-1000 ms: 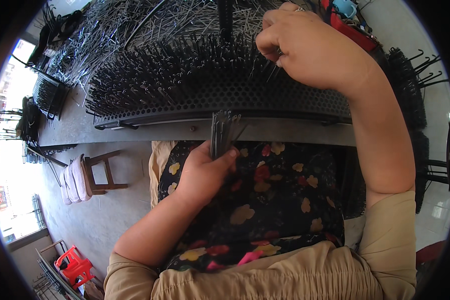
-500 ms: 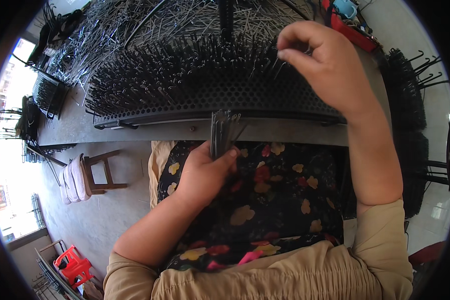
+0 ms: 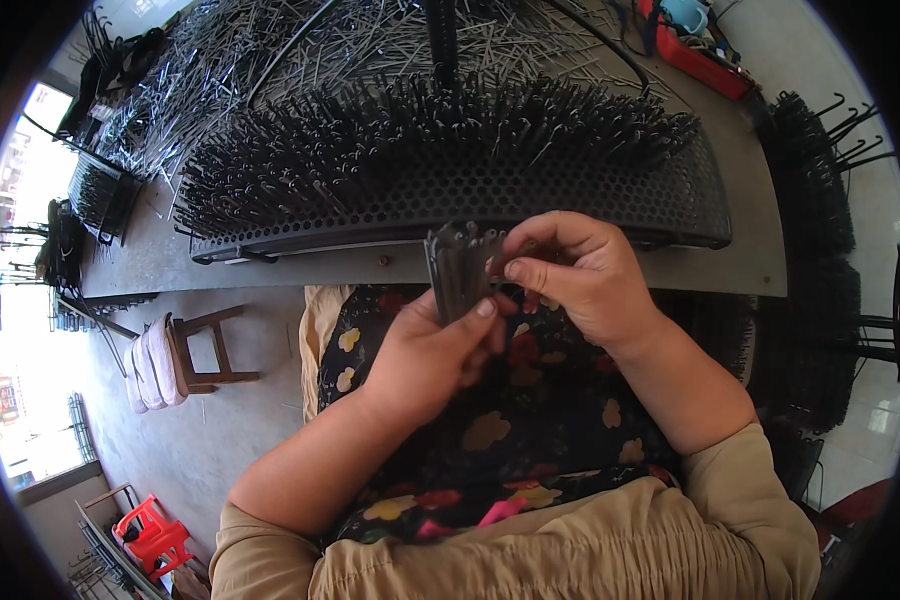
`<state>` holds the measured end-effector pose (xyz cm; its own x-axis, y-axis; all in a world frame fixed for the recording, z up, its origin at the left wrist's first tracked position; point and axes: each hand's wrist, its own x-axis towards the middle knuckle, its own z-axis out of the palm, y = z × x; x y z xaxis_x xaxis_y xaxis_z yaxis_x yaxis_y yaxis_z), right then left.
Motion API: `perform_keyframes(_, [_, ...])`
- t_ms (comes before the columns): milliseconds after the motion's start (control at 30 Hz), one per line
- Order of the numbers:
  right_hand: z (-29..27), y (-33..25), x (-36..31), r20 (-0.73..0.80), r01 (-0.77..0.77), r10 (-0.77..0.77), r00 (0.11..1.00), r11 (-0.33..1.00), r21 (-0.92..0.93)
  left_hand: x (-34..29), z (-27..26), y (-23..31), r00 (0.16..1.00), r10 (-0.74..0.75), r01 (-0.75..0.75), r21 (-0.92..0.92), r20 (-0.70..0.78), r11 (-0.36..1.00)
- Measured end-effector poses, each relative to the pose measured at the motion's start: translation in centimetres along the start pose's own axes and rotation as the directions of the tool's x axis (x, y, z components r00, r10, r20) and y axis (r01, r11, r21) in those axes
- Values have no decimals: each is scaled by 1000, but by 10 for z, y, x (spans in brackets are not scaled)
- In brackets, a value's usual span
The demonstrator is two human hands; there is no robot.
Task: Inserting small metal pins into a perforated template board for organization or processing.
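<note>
Upright in my left hand [image 3: 425,345] is a bundle of thin metal rods [image 3: 457,265] with small looped or bent tops. My fingers wrap round its lower part, the thumb across the front. My right hand [image 3: 580,275] is at the bundle's upper right side, thumb and forefinger pinched on a rod there, partly hidden and blurred. Just beyond both hands, a long black perforated rack [image 3: 460,190] stands on the table. Many dark rods with hooked tops [image 3: 300,150] stand in its holes, dense at the back and left; the front and right rows of holes are bare.
Loose metal rods [image 3: 530,45] lie heaped on the table behind the rack. A red tray [image 3: 695,60] with a light blue cup sits at the far right. Black racks of hooked rods [image 3: 810,190] stand on the right. A wooden stool [image 3: 210,350] and red plastic chair [image 3: 155,535] are left.
My right hand has come down from above the rack's right part to the bundle, closing at its top. My left hand keeps hold of the bundle, nearly in place.
</note>
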<state>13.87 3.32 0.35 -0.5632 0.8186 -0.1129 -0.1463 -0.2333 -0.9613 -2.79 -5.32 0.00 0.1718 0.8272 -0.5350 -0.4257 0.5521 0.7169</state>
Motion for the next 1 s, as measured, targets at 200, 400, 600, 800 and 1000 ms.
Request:
perform_keyframes(200, [-27,-25,11,-167,221,-230,959,973,-73,9,0,3,989,-104,114,-92,103,989])
perform_keyframes(400, [-47,-37,38,-37,615,-845,534,418,-669,14,15,-2,994,-51,59,83,-99,995])
perform_keyframes(600, [-46,-30,49,23,528,-806,592,366,-767,9,1,-13,993,-121,120,82,11,989])
perform_keyframes(800, [-54,-33,53,105,519,-839,535,228,-824,-16,-22,-13,980,-41,-61,492,194,868])
perform_keyframes(1000, [-56,-32,54,145,550,-846,513,194,-812,-20,-24,-2,978,-128,-9,650,162,759])
